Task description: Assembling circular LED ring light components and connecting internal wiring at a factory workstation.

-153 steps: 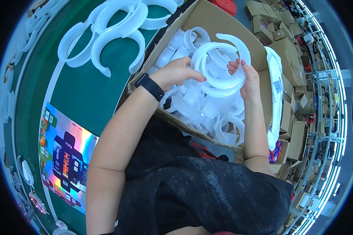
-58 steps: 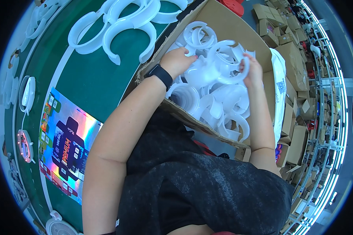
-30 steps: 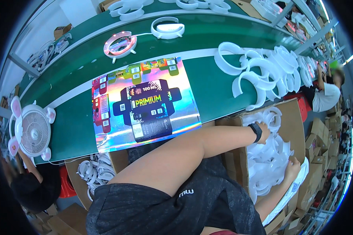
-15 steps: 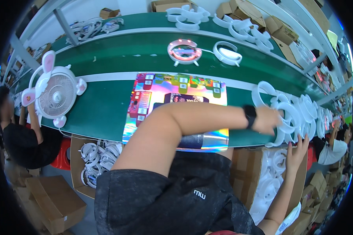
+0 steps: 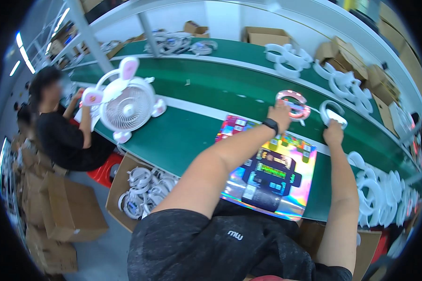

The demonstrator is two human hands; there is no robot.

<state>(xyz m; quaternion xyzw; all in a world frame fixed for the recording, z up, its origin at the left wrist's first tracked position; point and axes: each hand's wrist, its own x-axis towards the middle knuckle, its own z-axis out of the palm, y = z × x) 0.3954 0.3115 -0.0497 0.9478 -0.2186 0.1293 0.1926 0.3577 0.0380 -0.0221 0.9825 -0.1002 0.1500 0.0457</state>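
A: What is the largest thing here?
B: It is the long green counter point(image 5: 183, 122) with a white strip along its length. Below its near edge, toward the left, stands a brown cardboard box point(image 5: 114, 207) with white plastic ring-shaped parts inside.

A: And on the counter?
B: At the near edge, in the middle, lies a flat, shiny rainbow-coloured printed sheet point(image 5: 267, 180). Farther left, by the same edge, is a white round fan with rabbit ears point(image 5: 128, 110). At the right end there is a pile of white C-shaped plastic pieces point(image 5: 377, 196).

A: Where are the smaller things?
B: Beyond the sheet, on the far side of the white strip, are a pink-lit open ring point(image 5: 301, 112) and, to its right, a white open ring with a thick base point(image 5: 336, 119).

A: And the hands?
B: The left hand point(image 5: 279, 114) is at the left side of the pink-lit ring; its fingers seem partly bent. The right hand point(image 5: 333, 133) is at the base of the white ring. How far the fingers of either hand are closed, and if they grip, I cannot tell.
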